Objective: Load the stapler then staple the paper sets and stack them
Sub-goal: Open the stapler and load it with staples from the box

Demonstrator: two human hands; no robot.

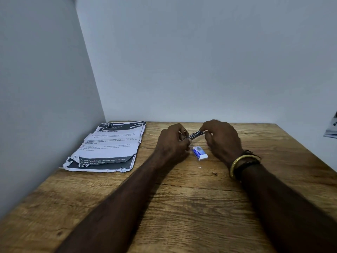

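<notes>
Metal stapler gripped between both hands above the tabletop.
Left hand and right hand pinch its ends; staple box beneath, papers at far-left corner.

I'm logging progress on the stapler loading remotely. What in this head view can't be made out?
- Stapler: mostly hidden by the left hand and right hand; whether staples are in can't be told.
- Staple box: print too small to read; contents not visible.
- Paper stack: number of sheets or sets unclear; no staple discernible.
- Object at right edge: cut off by the frame, unidentifiable.
</notes>
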